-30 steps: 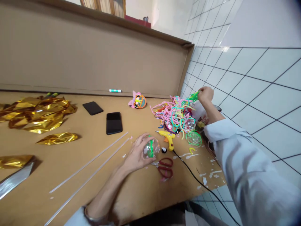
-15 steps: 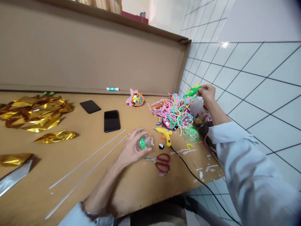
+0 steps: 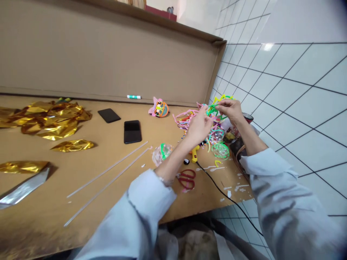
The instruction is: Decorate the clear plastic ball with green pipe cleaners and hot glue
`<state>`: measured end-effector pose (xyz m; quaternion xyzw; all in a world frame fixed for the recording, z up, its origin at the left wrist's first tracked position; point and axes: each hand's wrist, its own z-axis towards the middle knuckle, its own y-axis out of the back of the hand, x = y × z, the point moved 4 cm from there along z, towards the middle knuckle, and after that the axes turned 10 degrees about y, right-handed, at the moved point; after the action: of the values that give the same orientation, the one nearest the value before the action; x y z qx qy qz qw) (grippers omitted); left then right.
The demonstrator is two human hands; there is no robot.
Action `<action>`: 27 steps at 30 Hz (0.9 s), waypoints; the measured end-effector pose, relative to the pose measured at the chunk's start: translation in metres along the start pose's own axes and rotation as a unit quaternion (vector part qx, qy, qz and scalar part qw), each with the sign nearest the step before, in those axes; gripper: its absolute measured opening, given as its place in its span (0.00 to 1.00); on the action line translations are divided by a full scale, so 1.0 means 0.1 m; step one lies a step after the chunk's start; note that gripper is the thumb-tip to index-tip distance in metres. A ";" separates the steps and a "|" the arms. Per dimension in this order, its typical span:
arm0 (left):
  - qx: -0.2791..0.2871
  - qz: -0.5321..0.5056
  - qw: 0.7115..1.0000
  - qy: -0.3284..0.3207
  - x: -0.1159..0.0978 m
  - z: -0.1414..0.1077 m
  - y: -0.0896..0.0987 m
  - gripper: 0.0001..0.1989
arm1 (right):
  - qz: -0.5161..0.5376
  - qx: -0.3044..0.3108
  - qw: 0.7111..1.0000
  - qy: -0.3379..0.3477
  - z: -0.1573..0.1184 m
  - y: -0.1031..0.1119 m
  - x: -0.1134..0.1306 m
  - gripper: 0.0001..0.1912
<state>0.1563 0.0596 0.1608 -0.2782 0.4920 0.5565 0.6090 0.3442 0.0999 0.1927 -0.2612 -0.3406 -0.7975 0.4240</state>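
Observation:
My right hand (image 3: 231,110) pinches a bunch of green pipe cleaners (image 3: 213,109) above a tangled, mostly pink heap at the table's right end. My left hand (image 3: 200,124) is at the same tangle, fingers curled round some of the pipe cleaners; its fingertips are partly hidden among the strands. A clear plastic ball (image 3: 159,154) with a green band rests on the table beside my left forearm, which covers part of it. Also partly behind that arm are a yellow glue gun (image 3: 194,154) and red-handled scissors (image 3: 187,179).
A small decorated figure (image 3: 159,108), a marker (image 3: 133,97), a phone (image 3: 132,131) and a flat black item (image 3: 108,115) lie toward the back. Gold foil (image 3: 54,121) and two thin clear sticks (image 3: 108,186) are at left. The glue gun's black cord (image 3: 225,193) hangs over the front edge.
My left hand has let go of the clear ball and moved up and right to the pipe cleaners. My right hand has shifted slightly left with the green ones.

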 end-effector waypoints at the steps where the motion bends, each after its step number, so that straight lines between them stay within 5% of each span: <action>1: -0.002 -0.011 1.000 0.017 0.05 0.12 -0.14 0.23 | 0.009 0.027 1.000 -0.004 -0.04 -0.05 0.04 0.04; 6: -0.023 -0.106 0.984 0.139 0.38 0.34 -0.49 0.06 | 0.016 0.103 0.994 -0.024 -0.26 -0.14 0.14 0.05; 12: -0.032 -0.146 0.975 0.163 0.56 0.28 -0.63 0.06 | -0.031 0.202 0.979 -0.021 -0.39 -0.15 0.11 0.24; 17: -0.059 -0.175 0.966 0.182 0.61 0.30 -0.67 0.09 | -0.092 0.211 0.972 0.051 -0.43 -0.19 0.14 0.29; 20: -0.077 -0.161 0.968 0.179 0.53 0.28 -0.64 0.13 | -0.123 0.224 0.963 0.081 -0.43 -0.24 0.09 0.30; 23: -0.089 -0.127 0.977 0.148 0.34 0.23 -0.57 0.14 | -0.243 0.237 0.940 0.036 -0.39 -0.21 -0.13 0.17; 25: -0.110 -0.052 0.990 0.069 0.12 0.18 -0.49 0.14 | -0.316 0.214 0.924 -0.030 -0.36 -0.12 -0.34 0.04; 27: -0.130 -0.039 0.991 0.000 -0.08 0.15 -0.37 0.14 | -0.338 0.190 0.920 -0.056 -0.34 -0.01 -0.49 0.06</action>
<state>0.1967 0.0612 0.1660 -0.3738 0.4047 0.5914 0.5888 0.3634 0.0987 0.1364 -0.0896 -0.5768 -0.7979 0.1506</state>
